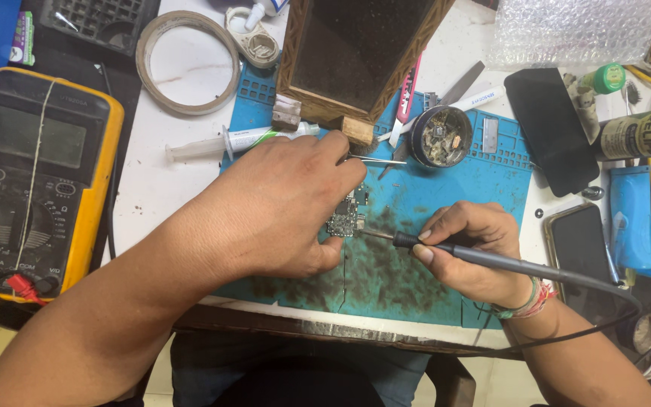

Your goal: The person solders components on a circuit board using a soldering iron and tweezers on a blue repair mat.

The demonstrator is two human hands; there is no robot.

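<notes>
My left hand [280,203] lies on the stained blue work mat [484,181] and pins down a small circuit board [346,219]; thin metal tweezers [377,160] stick out from its fingertips. My right hand [472,252] grips a grey soldering iron [491,261] like a pen. The iron's tip touches the right edge of the board. Most of the board is hidden under my left fingers.
A yellow multimeter [32,173] sits at the left. A tape roll [187,62], a syringe [227,143], a wooden-framed stand [356,56], a round tin of small parts [440,136], two phones [551,128] [580,243] and cables surround the mat. The table edge runs just below my wrists.
</notes>
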